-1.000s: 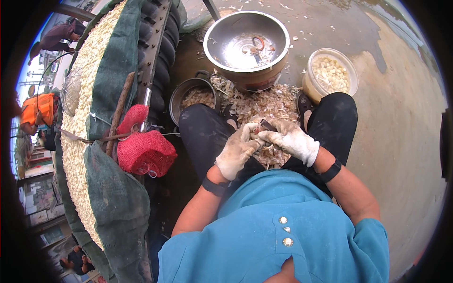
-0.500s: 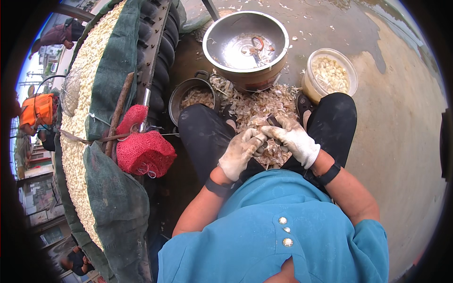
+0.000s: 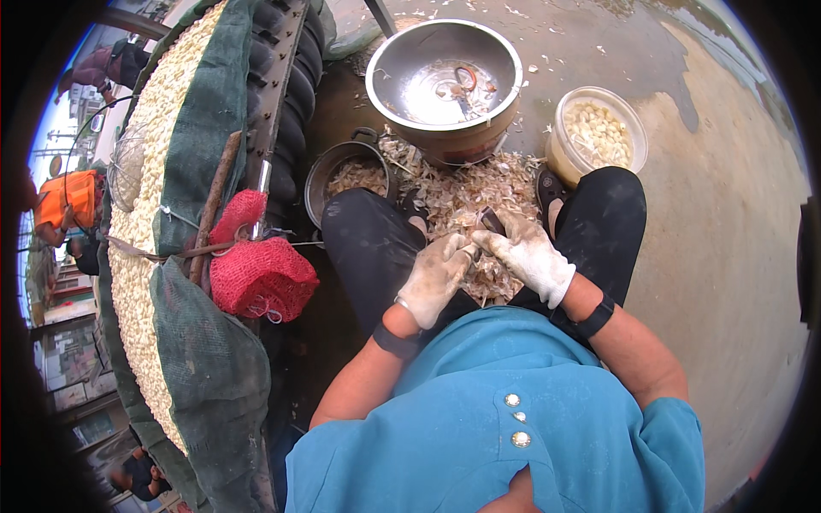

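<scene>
Both my hands wear stained white gloves and meet above my lap, over a heap of papery garlic skins [image 3: 479, 192]. My left hand [image 3: 434, 278] is closed, fingertips pinched together against the right; whatever is between them is too small to make out. My right hand [image 3: 532, 258] grips a small dark-handled tool [image 3: 491, 220], whose end sticks out between thumb and forefinger. The rest of the tool is hidden by the fingers. To the right of my knee stands a round plastic tub [image 3: 568, 162] holding peeled garlic cloves [image 3: 597, 132].
A wide steel bowl [image 3: 398, 73] with a red-handled tool [image 3: 466, 79] inside stands ahead. Beside my left knee is a metal pot [image 3: 317, 181] containing skins. Along the left runs a cloth-lined load of pale cloves [image 3: 137, 282], with a red mesh bag [image 3: 263, 278] hanging there. People stand beyond.
My right hand has tilted slightly, so the dark tool stands more upright. The left fingertips have shifted a little against it. At far left, people have moved slightly.
</scene>
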Demonstrator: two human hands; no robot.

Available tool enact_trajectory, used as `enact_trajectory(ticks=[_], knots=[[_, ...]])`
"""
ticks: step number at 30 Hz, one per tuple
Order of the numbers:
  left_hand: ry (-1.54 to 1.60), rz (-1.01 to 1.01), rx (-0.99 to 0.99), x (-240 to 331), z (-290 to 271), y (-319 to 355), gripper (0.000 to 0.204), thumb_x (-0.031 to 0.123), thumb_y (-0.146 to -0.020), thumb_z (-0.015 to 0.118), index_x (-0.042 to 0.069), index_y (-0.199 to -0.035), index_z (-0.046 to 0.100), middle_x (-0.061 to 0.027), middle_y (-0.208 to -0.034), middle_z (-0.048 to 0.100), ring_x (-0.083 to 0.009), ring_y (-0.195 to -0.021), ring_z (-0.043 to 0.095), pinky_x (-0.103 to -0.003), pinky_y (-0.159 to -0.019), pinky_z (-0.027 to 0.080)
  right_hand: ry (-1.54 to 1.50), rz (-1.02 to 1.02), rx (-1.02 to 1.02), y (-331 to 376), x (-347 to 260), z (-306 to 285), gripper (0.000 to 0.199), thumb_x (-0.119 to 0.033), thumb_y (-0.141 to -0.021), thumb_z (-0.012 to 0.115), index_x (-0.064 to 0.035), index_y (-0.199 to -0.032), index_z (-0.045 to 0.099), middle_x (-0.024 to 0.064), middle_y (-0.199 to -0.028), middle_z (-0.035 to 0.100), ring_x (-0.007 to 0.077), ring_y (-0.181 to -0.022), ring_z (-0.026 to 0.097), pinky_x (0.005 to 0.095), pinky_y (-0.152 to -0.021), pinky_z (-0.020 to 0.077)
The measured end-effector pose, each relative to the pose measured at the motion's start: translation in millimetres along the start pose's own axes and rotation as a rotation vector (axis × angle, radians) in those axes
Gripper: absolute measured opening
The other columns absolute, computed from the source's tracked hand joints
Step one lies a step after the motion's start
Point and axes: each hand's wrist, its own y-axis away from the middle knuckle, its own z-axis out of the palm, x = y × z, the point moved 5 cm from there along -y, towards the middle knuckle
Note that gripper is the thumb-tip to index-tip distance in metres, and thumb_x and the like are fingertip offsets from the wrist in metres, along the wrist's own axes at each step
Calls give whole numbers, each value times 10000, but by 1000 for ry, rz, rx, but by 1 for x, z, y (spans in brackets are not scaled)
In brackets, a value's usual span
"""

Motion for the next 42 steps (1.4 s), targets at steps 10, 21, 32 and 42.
enact_trajectory(ticks=[10,21,32,42], knots=[[881,-260,9,-5,-2,6,391,372,-990,555,3,-1100,619,-10,-929,593,-93,-814,539,-234,-733,447,-770,479,-391,13,1,8,217,-249,-999,561,-56,-999,660,-30,-762,577,35,-656,492,201,-540,405],[1110,-434,-3,-9,2,10,423,435,-959,581,31,-1086,588,-19,-902,603,-88,-777,532,-232,-725,442,-912,469,-390,11,5,16,238,-291,-976,604,-58,-990,648,-32,-685,521,39,-553,427,202,-446,330],[898,-378,-15,2,-3,3,400,418,-975,550,38,-1083,610,-5,-867,571,-80,-755,507,-230,-718,440,-269,-56,-60,2,-9,5,355,-366,-947,619,-20,-1022,647,-25,-734,570,59,-618,499,235,-519,401],[1159,-397,61,-13,3,7,404,455,-1014,460,73,-891,514,-8,-794,506,-101,-693,447,-238,-627,387,-1054,535,-275,10,9,7,211,-256,-992,598,-63,-1061,647,-27,-770,566,26,-568,451,171,-417,312]])
